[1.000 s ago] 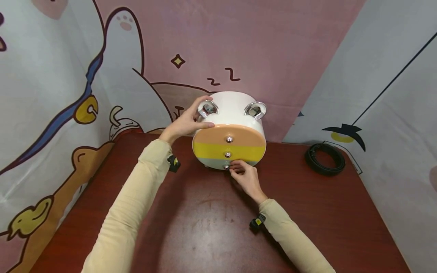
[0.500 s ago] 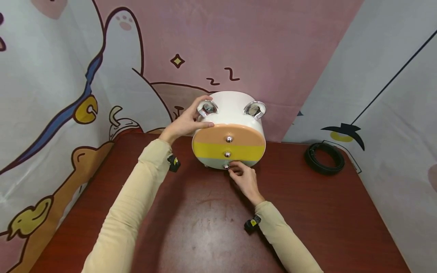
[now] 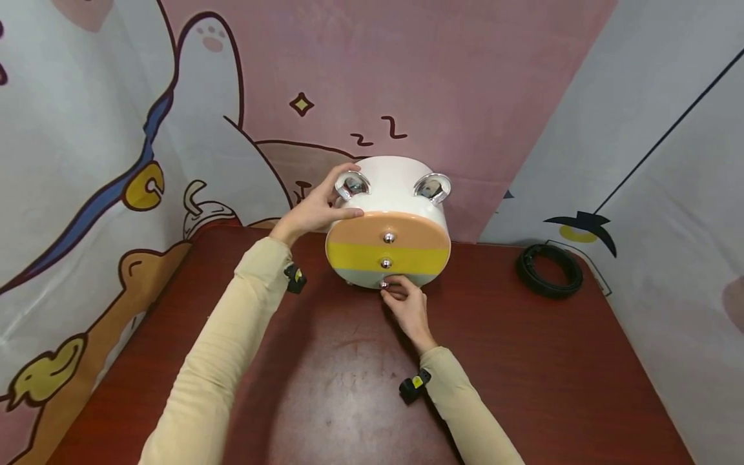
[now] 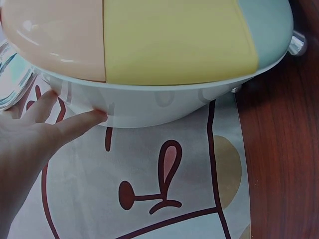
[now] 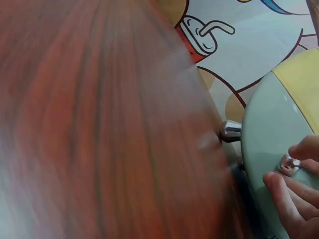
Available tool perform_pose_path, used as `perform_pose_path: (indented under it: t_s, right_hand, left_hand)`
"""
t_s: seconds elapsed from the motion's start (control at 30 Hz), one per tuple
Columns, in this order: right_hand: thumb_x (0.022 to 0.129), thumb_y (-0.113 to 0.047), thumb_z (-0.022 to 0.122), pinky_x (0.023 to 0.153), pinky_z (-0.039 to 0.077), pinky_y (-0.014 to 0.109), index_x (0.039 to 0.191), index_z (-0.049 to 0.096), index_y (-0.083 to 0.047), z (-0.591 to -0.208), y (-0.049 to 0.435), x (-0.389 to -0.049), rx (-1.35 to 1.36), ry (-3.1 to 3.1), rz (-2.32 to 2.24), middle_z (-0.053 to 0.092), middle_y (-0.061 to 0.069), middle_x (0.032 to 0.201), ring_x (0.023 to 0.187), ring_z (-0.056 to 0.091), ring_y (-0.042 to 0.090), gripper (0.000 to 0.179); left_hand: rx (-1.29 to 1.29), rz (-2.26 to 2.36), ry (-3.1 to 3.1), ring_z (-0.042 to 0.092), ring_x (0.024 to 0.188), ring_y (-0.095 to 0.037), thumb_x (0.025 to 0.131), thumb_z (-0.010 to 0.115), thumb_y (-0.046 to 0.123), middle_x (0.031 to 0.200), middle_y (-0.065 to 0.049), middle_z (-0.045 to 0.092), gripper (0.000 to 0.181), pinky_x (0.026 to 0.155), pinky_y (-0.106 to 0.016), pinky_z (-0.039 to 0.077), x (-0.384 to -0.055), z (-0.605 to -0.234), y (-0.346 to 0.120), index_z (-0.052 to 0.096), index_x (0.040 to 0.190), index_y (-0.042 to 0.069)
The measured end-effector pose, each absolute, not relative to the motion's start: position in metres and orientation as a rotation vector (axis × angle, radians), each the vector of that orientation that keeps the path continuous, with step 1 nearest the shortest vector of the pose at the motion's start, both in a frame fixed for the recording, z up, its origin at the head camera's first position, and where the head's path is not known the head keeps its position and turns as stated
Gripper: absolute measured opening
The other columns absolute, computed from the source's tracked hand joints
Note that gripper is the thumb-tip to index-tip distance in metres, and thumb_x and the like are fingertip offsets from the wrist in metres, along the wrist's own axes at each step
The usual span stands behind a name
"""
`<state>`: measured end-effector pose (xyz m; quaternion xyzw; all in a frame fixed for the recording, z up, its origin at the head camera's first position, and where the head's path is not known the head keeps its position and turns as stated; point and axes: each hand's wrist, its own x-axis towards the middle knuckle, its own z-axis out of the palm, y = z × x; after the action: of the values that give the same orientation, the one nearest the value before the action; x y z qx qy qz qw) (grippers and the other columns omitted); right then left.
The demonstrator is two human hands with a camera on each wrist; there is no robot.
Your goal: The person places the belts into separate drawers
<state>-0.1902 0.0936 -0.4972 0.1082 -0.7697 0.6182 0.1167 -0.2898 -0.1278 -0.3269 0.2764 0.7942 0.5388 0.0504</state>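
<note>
A small oval drawer cabinet (image 3: 401, 194) stands on the table against the backdrop, with a white shell and two chrome ear-like rings on top. Its front is banded in an orange drawer (image 3: 418, 229), a yellow drawer (image 3: 354, 255) and a pale green drawer (image 5: 269, 124), each with a chrome knob. My left hand (image 3: 314, 208) rests on the cabinet's upper left side, beside the left ring. In the left wrist view, extended fingers (image 4: 82, 124) touch the white shell. With thumb and fingertips either side, my right hand (image 3: 409, 310) pinches the green drawer's knob (image 5: 288, 164). All the drawers look flush.
A black coiled ring (image 3: 549, 271) lies at the right rear of the reddish-brown table (image 3: 349, 400). Cartoon-printed cloth (image 3: 465, 84) rises behind and along both sides. Short chrome feet (image 5: 231, 131) hold the cabinet above the tabletop.
My right hand and forearm have shifted slightly left, and the fingertips have closed in around the green drawer's knob. My left hand and the cabinet have stayed in place.
</note>
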Motion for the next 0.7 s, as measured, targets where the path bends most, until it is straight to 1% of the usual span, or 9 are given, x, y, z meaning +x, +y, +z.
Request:
perform_pose_path:
  t_s: [0.07, 0.1, 0.2, 0.27, 0.33, 0.53, 0.6, 0.7]
  right_hand:
    - [0.084, 0.009, 0.069, 0.075, 0.054, 0.042, 0.106, 0.065, 0.011, -0.489, 0.09, -0.185, 0.321, -2.208, 1.818, 0.066, 0.029, 0.098, 0.091, 0.066, 0.041, 0.022]
    - [0.084, 0.01, 0.069, 0.075, 0.054, 0.042, 0.105, 0.065, 0.013, -0.486, 0.087, -0.182, 0.31, -2.195, 1.815, 0.066, 0.031, 0.098, 0.09, 0.066, 0.042, 0.022]
    - [0.084, 0.009, 0.068, 0.072, 0.055, 0.038, 0.103, 0.065, 0.014, -0.481, 0.082, -0.179, 0.267, -2.163, 1.811, 0.065, 0.031, 0.095, 0.088, 0.066, 0.043, 0.02]
    - [0.084, 0.008, 0.069, 0.07, 0.055, 0.032, 0.102, 0.065, 0.014, -0.482, 0.08, -0.178, 0.22, -2.151, 1.805, 0.066, 0.03, 0.094, 0.086, 0.067, 0.042, 0.019]
    - [0.084, 0.006, 0.071, 0.069, 0.055, 0.029, 0.101, 0.066, 0.013, -0.485, 0.077, -0.179, 0.173, -2.127, 1.803, 0.067, 0.028, 0.092, 0.084, 0.067, 0.04, 0.019]
    - [0.08, 0.001, 0.077, 0.066, 0.055, 0.03, 0.097, 0.07, 0.008, -0.511, 0.073, -0.192, 0.062, -2.039, 1.789, 0.069, 0.023, 0.087, 0.079, 0.068, 0.037, 0.019]
    - [0.08, -0.003, 0.079, 0.065, 0.054, 0.029, 0.096, 0.072, 0.003, -0.52, 0.072, -0.197, 0.032, -2.024, 1.781, 0.07, 0.019, 0.085, 0.078, 0.069, 0.034, 0.018]
    - [0.08, -0.008, 0.08, 0.063, 0.053, 0.025, 0.093, 0.074, -0.002, -0.524, 0.071, -0.2, 0.003, -2.009, 1.762, 0.071, 0.013, 0.082, 0.076, 0.069, 0.028, 0.016]
  left_hand:
    - [0.847, 1.649, 2.397, 0.045, 0.076, -0.024, 0.087, 0.073, 0.011, 0.131, -0.008, 0.046, 0.079, 0.064, -0.031, 0.037, -0.288, -0.324, -0.127, 0.026, 0.149, 0.025]
    - [0.845, 1.644, 2.394, 0.046, 0.077, -0.025, 0.087, 0.073, 0.01, 0.132, -0.01, 0.045, 0.079, 0.065, -0.031, 0.037, -0.285, -0.321, -0.127, 0.026, 0.149, 0.023]
    - [0.839, 1.634, 2.393, 0.046, 0.079, -0.028, 0.088, 0.072, 0.008, 0.133, -0.012, 0.044, 0.078, 0.065, -0.031, 0.038, -0.277, -0.313, -0.126, 0.025, 0.149, 0.019]
    - [0.839, 1.627, 2.394, 0.048, 0.081, -0.028, 0.088, 0.071, 0.007, 0.133, -0.013, 0.043, 0.078, 0.066, -0.031, 0.039, -0.275, -0.311, -0.125, 0.025, 0.149, 0.017]
    - [0.843, 1.635, 2.391, 0.049, 0.083, -0.028, 0.087, 0.072, 0.007, 0.134, -0.012, 0.043, 0.078, 0.067, -0.031, 0.039, -0.278, -0.314, -0.125, 0.025, 0.149, 0.018]
    - [0.856, 1.649, 2.411, 0.052, 0.088, -0.025, 0.087, 0.074, 0.012, 0.132, -0.006, 0.045, 0.078, 0.069, -0.033, 0.039, -0.29, -0.328, -0.128, 0.028, 0.147, 0.029]
    - [0.862, 1.653, 2.413, 0.052, 0.086, -0.024, 0.087, 0.074, 0.012, 0.131, -0.005, 0.046, 0.077, 0.068, -0.033, 0.039, -0.292, -0.33, -0.128, 0.029, 0.147, 0.03]
    - [0.868, 1.654, 2.414, 0.051, 0.083, -0.024, 0.087, 0.074, 0.012, 0.13, -0.005, 0.046, 0.077, 0.066, -0.033, 0.039, -0.293, -0.331, -0.128, 0.029, 0.147, 0.03]
